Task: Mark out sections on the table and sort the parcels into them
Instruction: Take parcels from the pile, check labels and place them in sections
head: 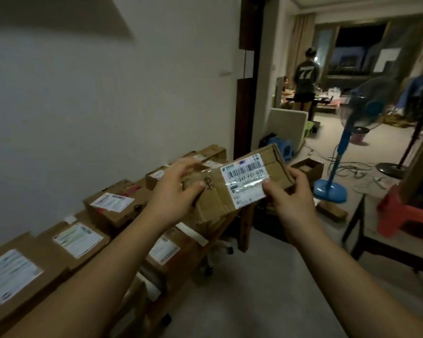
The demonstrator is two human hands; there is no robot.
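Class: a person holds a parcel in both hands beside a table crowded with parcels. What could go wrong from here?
1. The left grip and right grip hold the held parcel only at its ends, so it could slip and fall.
2. The other parcels lie closely packed. Setting another down might push one off the edge.

A plain white wall (83, 93) fills the left, ending at a dark wooden door frame (250, 93). Beyond, a dim room with a pale floor (266, 289) holds a blue pedestal fan (345, 140), loose cables (349, 167), a red plastic stool (405, 215) and a night-dark window (359, 42) beside a beige curtain (302, 40).
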